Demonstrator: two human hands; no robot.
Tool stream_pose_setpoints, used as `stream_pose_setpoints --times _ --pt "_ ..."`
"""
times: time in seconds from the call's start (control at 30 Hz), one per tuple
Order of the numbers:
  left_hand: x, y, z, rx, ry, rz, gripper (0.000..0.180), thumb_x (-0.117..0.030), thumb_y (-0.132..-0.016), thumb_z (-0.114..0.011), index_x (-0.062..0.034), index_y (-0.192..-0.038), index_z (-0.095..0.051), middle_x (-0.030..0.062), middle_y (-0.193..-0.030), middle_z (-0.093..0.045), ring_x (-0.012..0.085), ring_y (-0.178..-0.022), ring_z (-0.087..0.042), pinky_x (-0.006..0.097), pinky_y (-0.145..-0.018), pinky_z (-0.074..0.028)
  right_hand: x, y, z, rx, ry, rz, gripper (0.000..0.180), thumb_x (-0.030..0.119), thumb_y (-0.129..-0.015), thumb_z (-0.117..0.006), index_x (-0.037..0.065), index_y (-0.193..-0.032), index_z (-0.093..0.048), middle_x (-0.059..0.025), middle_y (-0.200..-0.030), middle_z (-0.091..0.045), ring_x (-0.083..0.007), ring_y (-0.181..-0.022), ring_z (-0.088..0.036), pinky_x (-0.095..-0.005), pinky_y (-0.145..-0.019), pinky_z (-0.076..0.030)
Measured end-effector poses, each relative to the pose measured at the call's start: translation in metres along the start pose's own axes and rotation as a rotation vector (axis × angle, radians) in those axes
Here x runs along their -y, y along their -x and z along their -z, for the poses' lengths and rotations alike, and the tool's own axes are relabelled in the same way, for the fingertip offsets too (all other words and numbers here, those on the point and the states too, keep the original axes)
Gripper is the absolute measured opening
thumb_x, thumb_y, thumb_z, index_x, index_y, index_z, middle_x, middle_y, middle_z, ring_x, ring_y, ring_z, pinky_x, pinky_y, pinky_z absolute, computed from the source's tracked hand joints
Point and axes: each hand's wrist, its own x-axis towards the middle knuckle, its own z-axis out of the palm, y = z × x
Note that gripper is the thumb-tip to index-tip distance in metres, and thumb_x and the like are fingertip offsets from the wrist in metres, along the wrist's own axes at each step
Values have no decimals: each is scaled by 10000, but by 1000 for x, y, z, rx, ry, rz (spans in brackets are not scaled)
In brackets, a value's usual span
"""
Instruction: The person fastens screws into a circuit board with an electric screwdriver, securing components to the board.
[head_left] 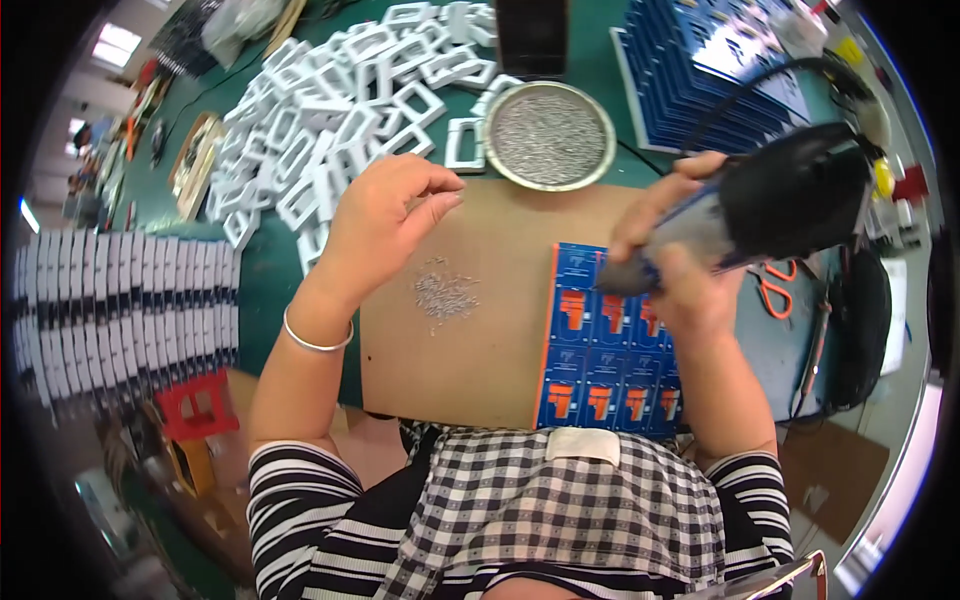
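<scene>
My left hand (385,220) is raised over the far left part of a brown board (450,375). Its thumb and index finger are pinched together; anything between them is too small to make out. A loose pile of tiny silvery metal pins (445,295) lies below it. My right hand (690,285) is wrapped round a black and grey corded power tool (790,195), somewhat blurred. The tool's tapered grey nose points down to the left, over a blue circuit board panel (573,345) with orange patches. Whether the nose touches the panel cannot be told.
Beyond the board stands a round metal bowl (550,187) full of similar pins. White rectangular frames (355,130) are heaped at the far left. Blue panels (660,90) are stacked at the far right, rows of white-edged parts (125,300) at left. Orange-handled scissors (772,295) lie right.
</scene>
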Motion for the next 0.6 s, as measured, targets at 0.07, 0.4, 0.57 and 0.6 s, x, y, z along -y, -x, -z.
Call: stream_pose_setpoints --times 0.07,0.4,0.57,0.6 --pt "9 8 6 28 -135 -27 66 -102 -784 -654 -57 -833 -652 63 -760 -599 265 -740 -560 376 -682 -435 -3 -7 17 -61 20 64 582 170 -778 -644 17 -1249 -337 -113 -832 -563 -201 -699 -590 -347 -648 -519" --pt "17 41 -17 175 -649 -306 65 -118 -695 -638 -140 -697 -577 1 -691 -504 176 -716 -509 317 -717 -379 17 17 23 -211 16 161 617 234 -780 -628 22 -1273 -322 -112 -799 -539 -219 -674 -584 -352 -635 -520" --pt "8 35 -18 214 -750 -451 133 -107 -657 -635 -115 -727 -522 22 -703 -469 196 -694 -489 322 -686 -373 22 24 23 -201 8 174 596 191 -769 -648 18 -1246 -334 -120 -793 -566 -223 -685 -606 -335 -657 -526" --pt "5 33 -18 214 -717 -395 156 -86 -647 -651 -115 -728 -521 21 -700 -482 201 -695 -498 327 -679 -375 26 24 23 -210 24 177 598 184 -770 -647 22 -1249 -329 -119 -798 -568 -222 -688 -607 -333 -658 -526"
